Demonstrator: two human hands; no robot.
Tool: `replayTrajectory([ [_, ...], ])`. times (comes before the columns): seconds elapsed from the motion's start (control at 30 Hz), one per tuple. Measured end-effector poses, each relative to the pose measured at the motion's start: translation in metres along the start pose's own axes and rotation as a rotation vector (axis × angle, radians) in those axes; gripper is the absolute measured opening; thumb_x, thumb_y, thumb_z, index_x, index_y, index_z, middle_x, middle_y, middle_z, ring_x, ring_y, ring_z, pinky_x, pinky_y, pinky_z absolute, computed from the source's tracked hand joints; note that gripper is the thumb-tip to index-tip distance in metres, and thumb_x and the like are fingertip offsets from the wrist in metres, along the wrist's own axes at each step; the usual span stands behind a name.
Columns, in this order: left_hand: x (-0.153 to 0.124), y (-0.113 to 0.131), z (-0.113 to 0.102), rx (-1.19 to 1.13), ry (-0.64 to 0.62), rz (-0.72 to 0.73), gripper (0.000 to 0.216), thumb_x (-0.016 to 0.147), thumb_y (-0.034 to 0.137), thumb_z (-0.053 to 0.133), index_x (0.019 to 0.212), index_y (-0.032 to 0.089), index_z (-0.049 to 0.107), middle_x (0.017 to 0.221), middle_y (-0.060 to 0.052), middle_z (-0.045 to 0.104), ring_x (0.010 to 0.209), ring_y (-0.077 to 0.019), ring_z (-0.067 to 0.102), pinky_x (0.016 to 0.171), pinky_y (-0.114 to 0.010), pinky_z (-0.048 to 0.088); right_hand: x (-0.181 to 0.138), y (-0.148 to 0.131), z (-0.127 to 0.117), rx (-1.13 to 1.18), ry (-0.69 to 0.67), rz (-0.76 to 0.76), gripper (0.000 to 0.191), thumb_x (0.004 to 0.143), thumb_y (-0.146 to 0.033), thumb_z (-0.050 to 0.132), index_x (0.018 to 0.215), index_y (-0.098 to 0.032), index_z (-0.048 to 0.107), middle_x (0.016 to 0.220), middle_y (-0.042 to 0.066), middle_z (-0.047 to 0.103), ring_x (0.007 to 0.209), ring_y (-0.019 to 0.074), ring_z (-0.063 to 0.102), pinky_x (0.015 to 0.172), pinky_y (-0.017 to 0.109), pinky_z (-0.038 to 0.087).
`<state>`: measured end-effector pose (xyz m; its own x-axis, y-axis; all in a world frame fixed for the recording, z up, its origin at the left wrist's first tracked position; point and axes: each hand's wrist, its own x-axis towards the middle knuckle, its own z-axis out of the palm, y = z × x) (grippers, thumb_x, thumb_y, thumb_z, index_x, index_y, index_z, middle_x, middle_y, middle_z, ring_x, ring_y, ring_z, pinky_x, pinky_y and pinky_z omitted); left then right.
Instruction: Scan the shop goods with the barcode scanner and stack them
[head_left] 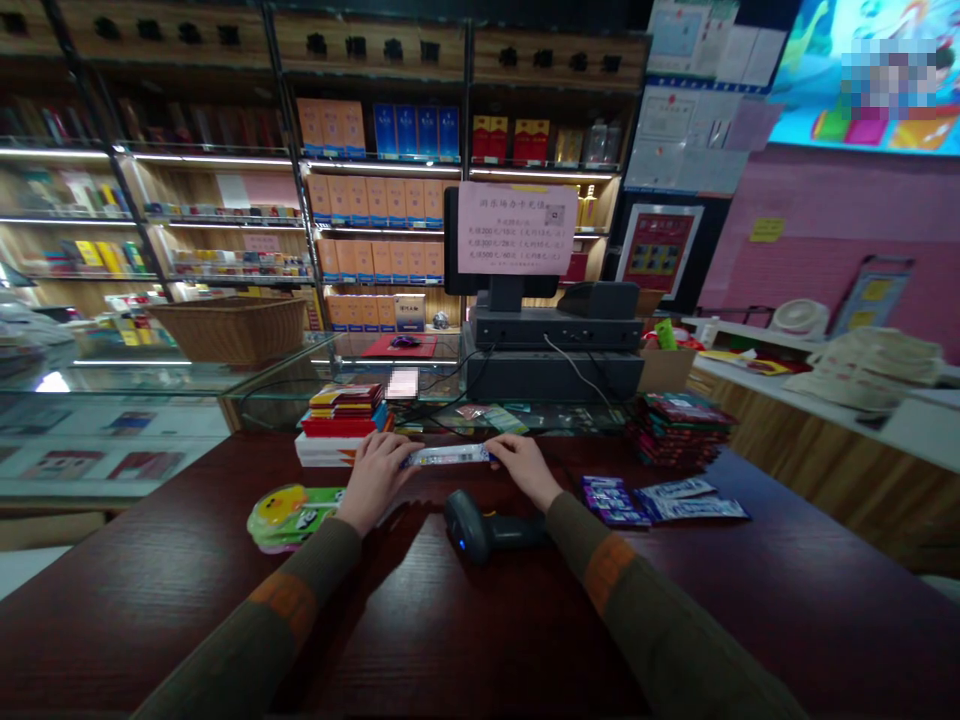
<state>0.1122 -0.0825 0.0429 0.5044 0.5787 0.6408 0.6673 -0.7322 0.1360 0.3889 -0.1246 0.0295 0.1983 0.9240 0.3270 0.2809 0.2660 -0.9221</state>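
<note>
Between my two hands I hold a long, narrow shiny packet (452,456) stretched level above the dark counter (420,620). My left hand (380,470) grips its left end, and my right hand (525,466) pinches the right end. A dark barcode scanner (471,525) lies just below the packet, its handle running under my right wrist. Beside my left wrist are flat green and yellow packages (296,515) with cartoon pictures. To the right of my right hand lie purple packets (611,500) and silvery-blue long packets (694,498).
A stack of red and yellow packs (345,410) stands back left, and a dark red stack (682,428) back right. Behind are a cash register (555,345) with a paper sign (517,228), a glass display case (150,400) and a wicker basket (232,328).
</note>
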Motion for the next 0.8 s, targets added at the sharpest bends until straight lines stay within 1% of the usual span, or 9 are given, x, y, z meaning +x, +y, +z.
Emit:
replayTrajectory([
  [0.1,-0.003,-0.002,0.001,0.013,-0.006,-0.019,0.029,0.089,0.031,0.064,0.117,0.030,0.069,0.110,-0.005,0.070,0.111,-0.0275,0.055,0.109,-0.049,0.032,-0.001,0.001,0.000,0.026,-0.018,0.001,0.025,0.074,-0.042,0.068,0.080,-0.019,0.074,0.080,0.004,0.073,0.069,0.0178,0.065,0.063,0.030,0.057],
  [0.27,-0.006,-0.006,-0.001,0.013,0.019,-0.026,0.027,0.089,0.033,0.063,0.115,0.031,0.070,0.109,-0.005,0.071,0.112,-0.0277,0.055,0.112,-0.050,0.029,-0.003,0.002,-0.003,0.022,-0.036,-0.016,0.024,0.075,-0.039,0.067,0.086,-0.019,0.074,0.077,0.004,0.073,0.065,0.0175,0.067,0.067,0.032,0.056],
  [0.43,-0.008,-0.008,-0.004,0.040,0.044,-0.065,0.026,0.089,0.034,0.062,0.113,0.031,0.070,0.108,-0.005,0.071,0.111,-0.0279,0.056,0.113,-0.052,0.027,-0.012,0.002,-0.013,0.033,-0.049,-0.024,0.029,0.078,-0.039,0.065,0.094,-0.016,0.072,0.079,0.006,0.075,0.071,0.0184,0.069,0.072,0.033,0.055],
  [0.53,-0.010,-0.012,-0.006,0.071,0.058,-0.082,0.025,0.089,0.034,0.062,0.113,0.032,0.070,0.108,-0.005,0.071,0.111,-0.0286,0.055,0.113,-0.053,0.027,-0.025,-0.001,-0.025,-0.099,-0.090,-0.048,0.027,0.083,-0.037,0.061,0.097,-0.017,0.072,0.083,0.006,0.076,0.076,0.0191,0.070,0.076,0.032,0.054],
  [0.6,-0.012,-0.014,-0.007,0.099,0.066,-0.090,0.025,0.089,0.034,0.061,0.113,0.032,0.070,0.108,-0.005,0.071,0.111,-0.0287,0.055,0.114,-0.053,0.026,-0.035,-0.004,-0.035,-0.212,-0.137,-0.081,0.025,0.087,-0.035,0.058,0.100,-0.020,0.073,0.087,0.004,0.077,0.084,0.0204,0.071,0.080,0.033,0.053],
  [0.73,-0.014,-0.019,-0.009,0.148,0.077,-0.107,0.025,0.090,0.032,0.060,0.113,0.030,0.070,0.107,-0.005,0.070,0.110,-0.0294,0.054,0.114,-0.055,0.024,-0.053,-0.014,-0.051,-0.347,-0.230,-0.132,0.026,0.092,-0.039,0.055,0.104,-0.024,0.072,0.095,0.003,0.077,0.089,0.0210,0.070,0.084,0.033,0.051],
  [0.8,-0.015,-0.020,-0.009,0.159,0.083,-0.115,0.025,0.090,0.032,0.060,0.112,0.030,0.070,0.106,-0.006,0.070,0.109,-0.0300,0.054,0.114,-0.056,0.024,-0.060,-0.020,-0.056,-0.433,-0.281,-0.197,0.026,0.092,-0.041,0.057,0.109,-0.026,0.071,0.100,0.003,0.076,0.095,0.0221,0.069,0.090,0.036,0.048],
])
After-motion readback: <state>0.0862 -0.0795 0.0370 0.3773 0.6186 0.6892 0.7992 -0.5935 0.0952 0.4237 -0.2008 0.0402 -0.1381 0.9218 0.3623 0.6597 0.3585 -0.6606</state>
